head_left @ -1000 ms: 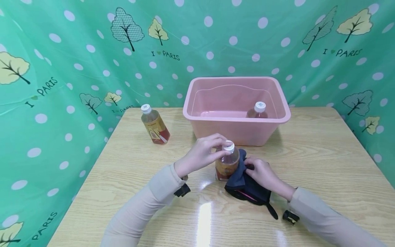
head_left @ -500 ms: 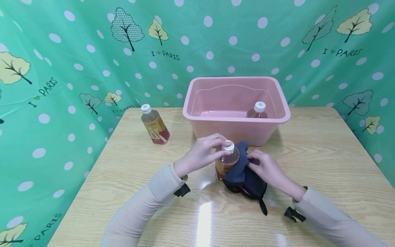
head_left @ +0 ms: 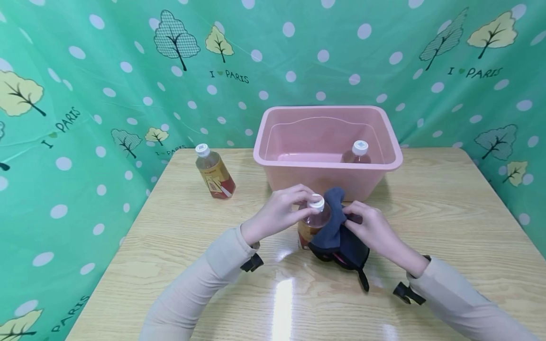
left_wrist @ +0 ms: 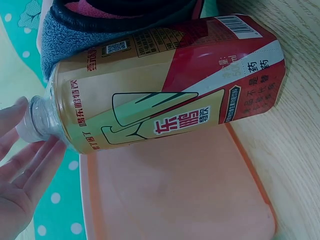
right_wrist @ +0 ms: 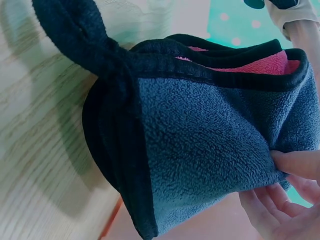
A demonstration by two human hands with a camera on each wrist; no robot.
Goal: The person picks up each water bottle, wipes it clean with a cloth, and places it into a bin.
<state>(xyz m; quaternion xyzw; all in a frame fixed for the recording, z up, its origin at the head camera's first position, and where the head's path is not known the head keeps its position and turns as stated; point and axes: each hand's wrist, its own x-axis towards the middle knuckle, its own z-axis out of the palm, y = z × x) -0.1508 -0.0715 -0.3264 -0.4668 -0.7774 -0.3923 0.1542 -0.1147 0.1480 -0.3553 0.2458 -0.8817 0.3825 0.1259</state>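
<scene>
A drink bottle (left_wrist: 150, 95) with a white cap and a gold and red label stands upright on the table, in front of the pink bin. My left hand (head_left: 283, 208) grips its cap (head_left: 316, 202) from above, thumb and fingers about it. A dark blue-grey towel (right_wrist: 200, 135) with black edging, a pink inner side and a hanging loop is folded against the bottle's right side. My right hand (head_left: 368, 225) pinches the towel's upper fold between thumb and fingers. The cloth hides part of the bottle in the head view.
Behind stands a pink bin (head_left: 315, 180), with another white-capped bottle (head_left: 360, 149) inside at its right. A third bottle (head_left: 216, 175) stands on the table's left side. Green printed cloth (head_left: 298, 47) hangs beyond the table's back edge.
My right hand has moved up and slightly right with the towel. The towel's top has risen beside the bottle and its loop has shifted left. My left hand has stayed on the cap.
</scene>
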